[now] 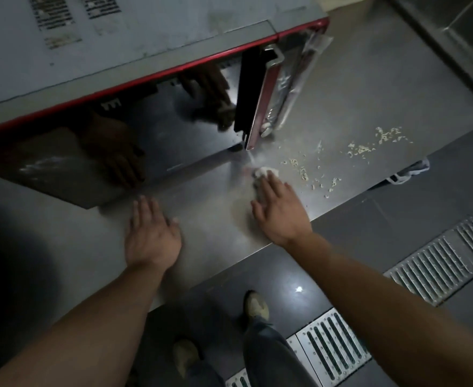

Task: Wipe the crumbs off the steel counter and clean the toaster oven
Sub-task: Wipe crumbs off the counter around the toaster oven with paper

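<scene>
While bracing with the left hand (152, 236), fingers flat and spread on the steel counter (218, 219) at 7 o'clock of the toaster oven (134, 79), keep the right hand (278, 210) pressing the cloth (263, 173) flat, fingers straight. Sweep toward the crumbs (355, 155) at 2 o'clock, gathering rather than flicking over the edge. Dim room; dark floor and drain grates (436, 263) lower right.

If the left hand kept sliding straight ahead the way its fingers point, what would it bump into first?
Probably the dark glossy front of the toaster oven. The left hand lies flat on the steel counter, fingers pointing at that panel, with only bare steel between them.
</scene>
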The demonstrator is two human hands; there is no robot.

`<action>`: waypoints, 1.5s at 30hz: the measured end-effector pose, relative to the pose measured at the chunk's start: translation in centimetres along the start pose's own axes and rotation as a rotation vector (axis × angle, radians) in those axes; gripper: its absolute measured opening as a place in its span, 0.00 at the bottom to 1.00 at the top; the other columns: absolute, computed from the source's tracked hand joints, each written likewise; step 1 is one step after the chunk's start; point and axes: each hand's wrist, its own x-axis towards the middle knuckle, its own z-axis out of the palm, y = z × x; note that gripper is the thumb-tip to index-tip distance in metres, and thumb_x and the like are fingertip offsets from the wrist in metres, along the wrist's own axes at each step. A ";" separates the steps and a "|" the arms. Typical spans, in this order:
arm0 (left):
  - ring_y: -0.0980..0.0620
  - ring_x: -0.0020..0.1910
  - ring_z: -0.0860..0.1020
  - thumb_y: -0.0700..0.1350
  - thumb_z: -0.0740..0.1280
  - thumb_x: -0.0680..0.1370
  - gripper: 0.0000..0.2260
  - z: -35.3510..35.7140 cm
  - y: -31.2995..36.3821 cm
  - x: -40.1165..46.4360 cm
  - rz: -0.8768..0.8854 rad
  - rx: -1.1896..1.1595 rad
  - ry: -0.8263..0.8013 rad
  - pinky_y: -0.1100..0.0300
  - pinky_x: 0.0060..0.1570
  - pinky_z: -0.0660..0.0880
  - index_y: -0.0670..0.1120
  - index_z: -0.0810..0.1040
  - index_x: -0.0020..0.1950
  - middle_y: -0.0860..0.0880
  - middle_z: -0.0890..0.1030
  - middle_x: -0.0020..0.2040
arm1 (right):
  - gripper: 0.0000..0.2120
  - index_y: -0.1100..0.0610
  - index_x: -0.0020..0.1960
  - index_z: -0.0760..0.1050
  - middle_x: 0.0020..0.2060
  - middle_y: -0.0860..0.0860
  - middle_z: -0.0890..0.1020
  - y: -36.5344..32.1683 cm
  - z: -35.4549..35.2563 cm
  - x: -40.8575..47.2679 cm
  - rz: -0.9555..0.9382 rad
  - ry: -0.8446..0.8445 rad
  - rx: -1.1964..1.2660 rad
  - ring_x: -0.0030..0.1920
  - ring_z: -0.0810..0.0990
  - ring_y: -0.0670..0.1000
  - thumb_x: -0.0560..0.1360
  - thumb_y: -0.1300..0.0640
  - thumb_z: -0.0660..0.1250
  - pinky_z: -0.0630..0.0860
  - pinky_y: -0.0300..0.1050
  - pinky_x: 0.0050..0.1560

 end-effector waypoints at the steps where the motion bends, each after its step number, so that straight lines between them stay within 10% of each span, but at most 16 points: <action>1: 0.43 0.79 0.50 0.55 0.51 0.83 0.27 -0.4 1.7 0.2 0.068 -0.019 -0.001 0.47 0.77 0.49 0.46 0.57 0.80 0.43 0.50 0.81 | 0.32 0.59 0.76 0.63 0.75 0.58 0.66 -0.6 0.2 0.2 -0.031 -0.007 0.036 0.76 0.61 0.55 0.80 0.42 0.48 0.58 0.54 0.74; 5: 0.47 0.80 0.50 0.55 0.50 0.83 0.24 -1.6 7.9 0.6 0.375 0.036 0.073 0.48 0.77 0.45 0.52 0.61 0.78 0.45 0.54 0.81 | 0.30 0.61 0.75 0.65 0.73 0.61 0.68 0.4 -0.1 1.2 -0.067 0.007 0.080 0.73 0.66 0.59 0.79 0.44 0.49 0.59 0.53 0.74; 11: 0.45 0.80 0.43 0.56 0.52 0.81 0.27 -0.6 12.4 1.1 0.257 -0.008 0.028 0.47 0.77 0.44 0.51 0.56 0.80 0.44 0.47 0.81 | 0.32 0.60 0.75 0.66 0.74 0.58 0.67 7.5 -1.4 3.5 -0.028 0.011 -0.076 0.75 0.62 0.59 0.79 0.42 0.45 0.52 0.54 0.76; 16: 0.46 0.80 0.40 0.57 0.50 0.81 0.28 0.9 15.1 0.5 0.255 0.023 0.029 0.46 0.77 0.42 0.52 0.52 0.81 0.44 0.45 0.81 | 0.27 0.61 0.74 0.67 0.69 0.62 0.72 8.7 -2.2 3.7 -0.116 0.266 -0.003 0.70 0.69 0.62 0.79 0.49 0.57 0.60 0.56 0.74; 25: 0.46 0.80 0.42 0.58 0.49 0.80 0.32 3.3 17.6 0.4 0.155 -0.024 0.046 0.44 0.77 0.43 0.49 0.48 0.81 0.44 0.48 0.81 | 0.16 0.55 0.64 0.78 0.65 0.56 0.76 8.5 0.8 5.7 -0.451 0.214 0.048 0.58 0.77 0.60 0.77 0.53 0.65 0.77 0.53 0.56; 34: 0.46 0.80 0.46 0.59 0.52 0.79 0.32 4.5 17.5 0.4 0.131 -0.039 0.113 0.42 0.76 0.47 0.49 0.54 0.81 0.44 0.53 0.81 | 0.13 0.56 0.58 0.78 0.54 0.58 0.74 14.2 -4.0 8.7 0.103 0.255 0.070 0.52 0.74 0.62 0.73 0.60 0.67 0.78 0.51 0.47; 45: 0.40 0.75 0.62 0.55 0.59 0.76 0.25 4.7 17.4 0.4 0.150 -0.008 0.150 0.39 0.73 0.56 0.46 0.73 0.71 0.40 0.70 0.73 | 0.17 0.57 0.61 0.80 0.55 0.58 0.78 2.1 -1.0 8.7 -0.636 0.294 0.233 0.50 0.77 0.61 0.77 0.53 0.59 0.78 0.50 0.44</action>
